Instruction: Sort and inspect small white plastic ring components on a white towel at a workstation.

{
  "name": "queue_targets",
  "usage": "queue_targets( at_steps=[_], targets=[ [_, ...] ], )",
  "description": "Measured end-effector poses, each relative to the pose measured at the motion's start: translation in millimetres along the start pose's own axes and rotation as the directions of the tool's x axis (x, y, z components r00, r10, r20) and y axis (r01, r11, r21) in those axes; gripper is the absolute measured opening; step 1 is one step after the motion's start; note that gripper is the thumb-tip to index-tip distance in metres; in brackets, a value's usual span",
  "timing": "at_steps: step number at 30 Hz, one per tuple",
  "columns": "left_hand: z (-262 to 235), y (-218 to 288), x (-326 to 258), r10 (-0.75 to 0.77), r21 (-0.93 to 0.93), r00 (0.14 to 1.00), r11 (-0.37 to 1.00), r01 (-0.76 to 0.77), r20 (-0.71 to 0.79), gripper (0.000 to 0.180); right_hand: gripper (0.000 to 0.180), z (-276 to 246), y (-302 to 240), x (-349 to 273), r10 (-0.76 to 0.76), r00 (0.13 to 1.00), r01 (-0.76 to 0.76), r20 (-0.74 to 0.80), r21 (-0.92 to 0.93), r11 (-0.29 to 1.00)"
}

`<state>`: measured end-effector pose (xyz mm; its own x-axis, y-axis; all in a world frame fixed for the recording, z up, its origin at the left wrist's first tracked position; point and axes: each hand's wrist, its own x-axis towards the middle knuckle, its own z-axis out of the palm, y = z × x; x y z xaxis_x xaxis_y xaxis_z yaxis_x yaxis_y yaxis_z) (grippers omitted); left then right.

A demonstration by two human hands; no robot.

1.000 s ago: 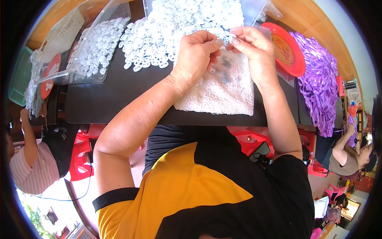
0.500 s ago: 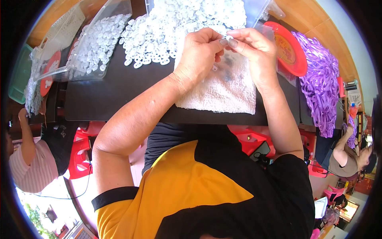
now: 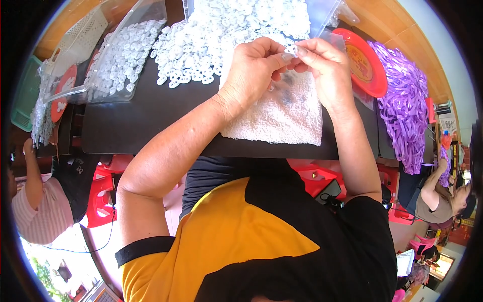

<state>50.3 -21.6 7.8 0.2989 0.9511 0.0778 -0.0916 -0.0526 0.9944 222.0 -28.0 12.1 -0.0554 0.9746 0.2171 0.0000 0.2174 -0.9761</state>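
Note:
Above a white terry cloth (image 3: 282, 121) my two hands meet fingertip to fingertip. A small white plastic piece (image 3: 290, 49) shows between them, with much of it hidden by the fingers. My left hand (image 3: 254, 65) is closed in a pinch on one side of the piece. From the other side my right hand (image 3: 327, 63) pinches it with thumb and index finger. Just beyond lies a big heap of similar white oval plastic pieces (image 3: 188, 53), each with holes. The cloth bears dark smudges below my fingers.
A clear bin (image 3: 128, 93) holding more white pieces stands at left. To the right are a red plate (image 3: 370, 83) and a pile of purple ribbons (image 3: 402, 105). The dark table (image 3: 151, 121) ends close to my body. People sit at both sides.
My right hand has shifted slightly down and its fingers have curled in more. The white piece now shows a little more between the fingertips. My left hand has hardly moved.

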Motion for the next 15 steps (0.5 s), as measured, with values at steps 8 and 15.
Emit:
queue_targets(
  at_steps=[8,15],
  targets=[
    [-1.0,-2.2,1.2,-0.040,0.008,0.999,0.999,0.040,-0.001,0.015,0.016,-4.1,-5.0,-0.8,0.051,0.999,-0.051,0.014,-0.006,0.999],
    [0.3,-0.1,-0.8,-0.022,0.027,1.000,0.999,0.022,0.007,0.013,0.016,3.9,-9.0,-5.1,-0.018,1.000,0.021,0.016,-0.172,0.985]
  ],
)
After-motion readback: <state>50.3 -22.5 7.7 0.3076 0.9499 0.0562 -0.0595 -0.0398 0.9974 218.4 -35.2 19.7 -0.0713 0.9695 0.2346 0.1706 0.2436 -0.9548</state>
